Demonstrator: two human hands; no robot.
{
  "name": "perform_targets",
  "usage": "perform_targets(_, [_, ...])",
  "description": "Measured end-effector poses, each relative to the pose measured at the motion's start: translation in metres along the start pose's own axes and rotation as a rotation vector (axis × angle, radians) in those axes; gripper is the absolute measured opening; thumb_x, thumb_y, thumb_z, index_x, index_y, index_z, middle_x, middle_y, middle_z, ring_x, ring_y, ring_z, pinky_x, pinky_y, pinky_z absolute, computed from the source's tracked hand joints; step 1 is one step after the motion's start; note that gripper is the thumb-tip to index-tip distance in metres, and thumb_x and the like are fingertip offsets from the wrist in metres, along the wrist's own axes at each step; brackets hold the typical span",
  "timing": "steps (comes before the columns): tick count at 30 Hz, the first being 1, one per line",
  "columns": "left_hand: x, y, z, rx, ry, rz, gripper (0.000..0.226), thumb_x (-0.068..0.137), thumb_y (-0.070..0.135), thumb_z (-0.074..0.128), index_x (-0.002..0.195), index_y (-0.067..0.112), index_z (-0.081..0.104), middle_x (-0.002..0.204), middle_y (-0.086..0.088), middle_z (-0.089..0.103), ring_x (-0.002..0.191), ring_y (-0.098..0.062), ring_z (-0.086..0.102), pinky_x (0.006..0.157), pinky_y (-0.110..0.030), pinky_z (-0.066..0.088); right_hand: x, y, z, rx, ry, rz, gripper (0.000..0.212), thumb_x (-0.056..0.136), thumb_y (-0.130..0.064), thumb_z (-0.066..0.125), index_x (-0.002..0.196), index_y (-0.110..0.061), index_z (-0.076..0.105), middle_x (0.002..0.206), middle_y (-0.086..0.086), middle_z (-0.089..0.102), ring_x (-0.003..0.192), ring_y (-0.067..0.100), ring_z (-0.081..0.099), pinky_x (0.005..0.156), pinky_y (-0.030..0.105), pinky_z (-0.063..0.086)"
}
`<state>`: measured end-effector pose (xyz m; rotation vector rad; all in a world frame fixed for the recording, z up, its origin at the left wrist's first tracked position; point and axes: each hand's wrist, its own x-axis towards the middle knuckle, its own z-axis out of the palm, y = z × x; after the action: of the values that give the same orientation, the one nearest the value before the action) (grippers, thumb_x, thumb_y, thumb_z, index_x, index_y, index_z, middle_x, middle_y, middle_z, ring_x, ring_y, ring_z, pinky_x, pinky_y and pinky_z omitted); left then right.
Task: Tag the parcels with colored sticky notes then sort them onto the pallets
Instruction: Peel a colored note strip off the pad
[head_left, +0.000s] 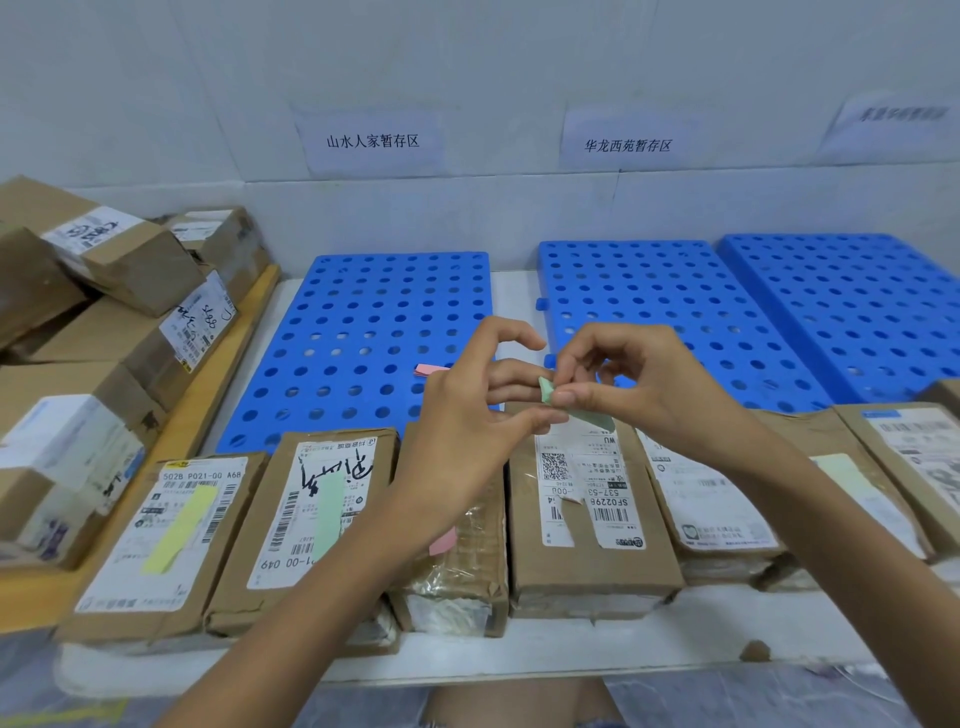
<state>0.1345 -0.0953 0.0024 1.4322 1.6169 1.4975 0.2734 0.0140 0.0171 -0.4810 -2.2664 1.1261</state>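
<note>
A green sticky note (576, 410) is held up in the air between the two hands, just above the fourth parcel (587, 525) in the row at the front of the worktop (519, 660). One end is pinched by the thumb and fingers of the right hand (639, 384). The other end is touched by the fingers of the left hand (467, 421), but it cannot be told if it is pinched there too. The note is likely very light and thin, so it can be bent or curled with ease. It is best held by an edge with no glue and then pressed flat on the parcel's paper label. No note is seen on that parcel yet (a yellow note (176, 525) and a pink note (444, 540) are already stuck on parcels to its left). The parcel looks like a stiff card box and is best picked up by its two long sides. The blue pallets (395, 322) lie just behind the row.
</note>
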Motion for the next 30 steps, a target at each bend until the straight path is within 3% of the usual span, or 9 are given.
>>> perform_targets(4, [-0.001,0.0,0.0,0.013,0.007,0.003,0.049,0.074,0.005,0.079,0.097,0.037,0.049,0.086,0.012,0.072,0.086,-0.003,0.07,0.076,-0.034,0.06,-0.003,-0.002,0.0,0.02,-0.004,0.005,0.024,0.073,-0.032,0.071,0.08,-0.009,0.067,0.073,0.004,0.065,0.073,0.027,0.056,0.07,0.036,0.044])
perform_targets(8, [-0.002,0.0,0.001,0.017,0.013,0.013,0.049,0.075,0.005,0.078,0.097,0.038,0.049,0.087,0.014,0.072,0.086,-0.002,0.069,0.076,-0.032,0.059,-0.005,-0.003,0.0,-0.021,-0.022,0.03,0.007,0.081,-0.02,0.072,0.079,-0.015,0.067,0.074,0.001,0.066,0.072,0.025,0.056,0.068,0.035,0.044])
perform_targets(12, [-0.002,0.0,0.001,-0.023,0.017,0.012,0.044,0.076,0.003,0.076,0.099,0.03,0.05,0.086,0.014,0.072,0.085,-0.003,0.07,0.073,-0.027,0.059,-0.005,-0.003,0.003,-0.024,0.008,0.061,0.007,0.086,-0.014,0.068,0.08,-0.014,0.065,0.074,0.005,0.064,0.071,0.024,0.054,0.065,0.031,0.043])
perform_targets(15, [-0.002,0.0,0.002,-0.135,0.023,-0.016,0.041,0.076,-0.004,0.075,0.101,0.023,0.055,0.085,0.009,0.073,0.083,-0.007,0.071,0.068,-0.023,0.057,-0.005,-0.002,0.005,-0.003,0.065,0.117,0.009,0.087,-0.013,0.065,0.078,-0.015,0.063,0.074,0.011,0.058,0.066,0.015,0.05,0.062,0.028,0.042])
perform_targets(19, [-0.001,-0.004,-0.001,-0.275,0.037,-0.053,0.032,0.076,-0.006,0.073,0.098,0.014,0.062,0.084,0.003,0.073,0.083,-0.014,0.071,0.066,-0.025,0.057,-0.005,-0.004,0.008,0.036,0.147,0.19,0.013,0.088,-0.012,0.063,0.076,-0.016,0.06,0.072,0.0,0.053,0.059,0.001,0.045,0.056,0.016,0.039])
perform_targets(23, [0.0,-0.008,-0.003,-0.315,0.074,-0.048,0.019,0.077,-0.006,0.072,0.087,0.009,0.067,0.088,0.0,0.073,0.085,-0.015,0.072,0.066,-0.024,0.057,-0.006,-0.005,0.009,0.049,0.216,0.208,0.009,0.09,-0.008,0.061,0.08,-0.008,0.06,0.07,-0.004,0.051,0.05,-0.002,0.044,0.049,0.008,0.035])
perform_targets(30, [-0.001,-0.012,-0.009,-0.327,0.181,-0.067,0.014,0.078,-0.003,0.073,0.087,0.007,0.068,0.09,-0.004,0.075,0.087,-0.017,0.072,0.068,-0.023,0.057,-0.009,-0.004,0.008,0.123,0.453,0.172,0.009,0.089,-0.003,0.061,0.081,-0.005,0.059,0.074,0.0,0.062,0.064,0.001,0.058,0.059,0.009,0.043])
